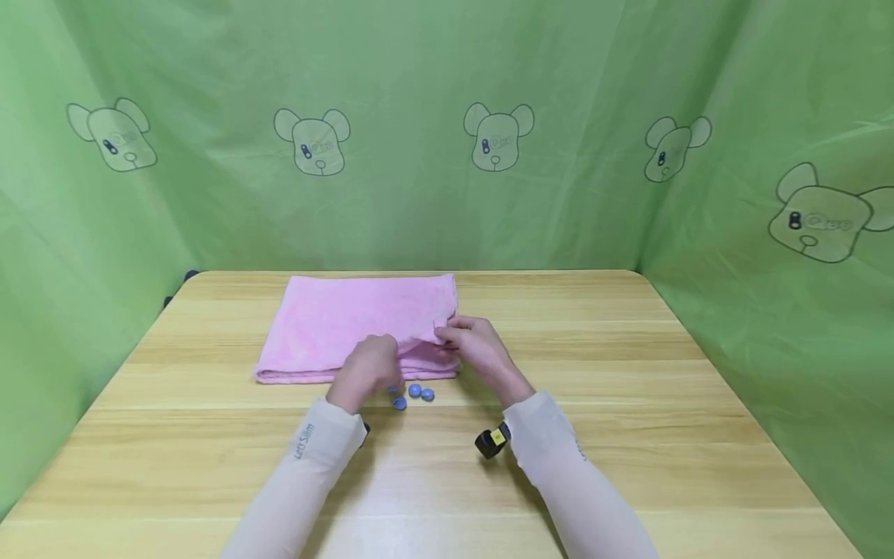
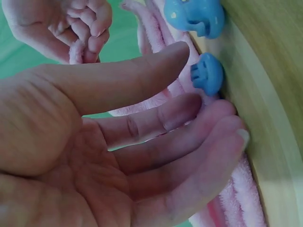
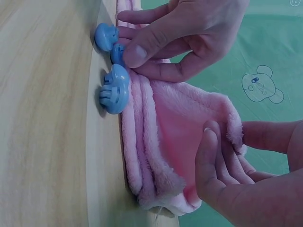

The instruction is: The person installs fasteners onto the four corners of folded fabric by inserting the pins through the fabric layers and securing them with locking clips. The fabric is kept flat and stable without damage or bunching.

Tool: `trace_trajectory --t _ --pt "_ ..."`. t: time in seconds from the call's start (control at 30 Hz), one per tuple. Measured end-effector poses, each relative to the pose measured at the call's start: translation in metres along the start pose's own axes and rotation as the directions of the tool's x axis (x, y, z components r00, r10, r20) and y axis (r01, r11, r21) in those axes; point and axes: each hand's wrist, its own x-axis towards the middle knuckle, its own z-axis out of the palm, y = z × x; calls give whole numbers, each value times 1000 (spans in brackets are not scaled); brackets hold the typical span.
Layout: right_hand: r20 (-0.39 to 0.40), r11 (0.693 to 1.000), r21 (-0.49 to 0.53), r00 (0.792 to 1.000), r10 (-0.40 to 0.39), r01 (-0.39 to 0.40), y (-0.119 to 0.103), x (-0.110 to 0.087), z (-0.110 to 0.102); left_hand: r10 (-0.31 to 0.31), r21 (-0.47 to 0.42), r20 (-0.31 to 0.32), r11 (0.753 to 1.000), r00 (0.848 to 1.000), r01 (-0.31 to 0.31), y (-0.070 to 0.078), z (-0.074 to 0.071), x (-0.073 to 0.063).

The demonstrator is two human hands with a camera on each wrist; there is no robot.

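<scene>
A folded pink towel [image 1: 363,318] lies on the table, its near right corner lifted. My right hand [image 1: 482,349] pinches that raised corner between thumb and fingers, and the right wrist view shows the layers parted below it. At the towel's near edge, my left hand [image 2: 142,142] reaches down with its thumb and fingers apart. A small round blue plastic clip [image 2: 208,74] with a slotted side sits just past the left fingertips. More blue clips [image 3: 114,90] stand close by on the wood, next to the towel's folded edge.
The light wooden table [image 1: 628,450] reaches to green curtains [image 1: 405,210] printed with bear heads at the back and sides. A black wrist camera [image 1: 491,442] sticks out from the right sleeve.
</scene>
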Motion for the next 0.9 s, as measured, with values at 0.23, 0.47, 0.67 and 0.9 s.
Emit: trace_trajectory --t 0.23,0.47,0.67,0.9 --pt "-4 1000 -30 1000 -1 0 1 -1 0 12 23 -22 1000 1000 -11 0 3 2" --pt "-7 999 -35 1000 5 -5 0 -2 0 72 -26 -3 997 997 -72 0 -4 -2" --pt "-1 999 -36 1000 -2 2 0 -1 -1 185 -92 -92 977 978 -194 3 -15 -1" --pt "14 999 -28 1000 -17 17 2 1 0 251 -317 -267 889 930 -331 2 -18 3"
